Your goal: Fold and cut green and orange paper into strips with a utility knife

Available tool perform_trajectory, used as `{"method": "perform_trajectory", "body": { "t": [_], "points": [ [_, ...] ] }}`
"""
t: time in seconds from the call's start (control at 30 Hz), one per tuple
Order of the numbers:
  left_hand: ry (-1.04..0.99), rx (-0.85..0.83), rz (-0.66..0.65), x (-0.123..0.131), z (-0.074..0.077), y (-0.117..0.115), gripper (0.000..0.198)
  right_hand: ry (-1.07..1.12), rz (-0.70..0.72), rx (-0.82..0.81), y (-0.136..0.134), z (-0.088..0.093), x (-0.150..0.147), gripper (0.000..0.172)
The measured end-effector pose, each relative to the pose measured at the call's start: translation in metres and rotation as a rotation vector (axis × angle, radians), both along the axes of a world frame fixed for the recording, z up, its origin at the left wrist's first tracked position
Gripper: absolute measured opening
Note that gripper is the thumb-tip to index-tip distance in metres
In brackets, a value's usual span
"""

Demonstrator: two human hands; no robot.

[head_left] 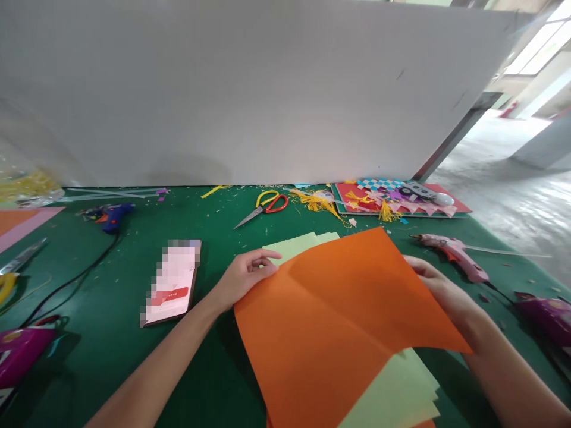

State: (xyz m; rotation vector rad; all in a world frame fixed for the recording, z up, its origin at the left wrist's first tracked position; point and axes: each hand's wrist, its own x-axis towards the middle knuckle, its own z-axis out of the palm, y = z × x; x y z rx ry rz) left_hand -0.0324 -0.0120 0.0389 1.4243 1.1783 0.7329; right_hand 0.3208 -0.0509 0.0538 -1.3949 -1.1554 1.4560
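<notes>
A large sheet of orange paper (312, 309) with a faint crease lies tilted in front of me, its right side lifted and bent. My left hand (250, 270) pinches its upper left edge, thumb on top. On the right edge, my right hand (435, 285) grips the sheet from outside, some fingers hidden behind it. Pale green sheets (395, 392) lie beneath, their corners stepped at lower right and showing again past the top edge. A bit more orange shows under them at the bottom.
On the green table (214, 356) are a phone (173, 282), red-and-yellow-handled scissors (265, 208), a blue glue gun (116, 217) and a pink glue gun (457, 252). Paper trimmings and yellow tassels (316, 202) lie along the white panel (250, 89). A second pair of scissors (24, 257) is far left.
</notes>
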Motion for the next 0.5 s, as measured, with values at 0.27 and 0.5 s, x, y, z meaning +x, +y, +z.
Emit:
{"method": "perform_trajectory", "body": {
  "t": [0.27,0.5],
  "points": [
    [0.007,-0.046,-0.02,0.014,-0.003,-0.006,0.036,-0.311,0.709,0.415,-0.007,0.0,-0.059,0.042],
    [-0.041,-0.162,-0.095,0.014,-0.003,-0.009,0.046,-0.547,0.746,0.463,-0.021,-0.009,-0.084,0.053]
  ]
}}
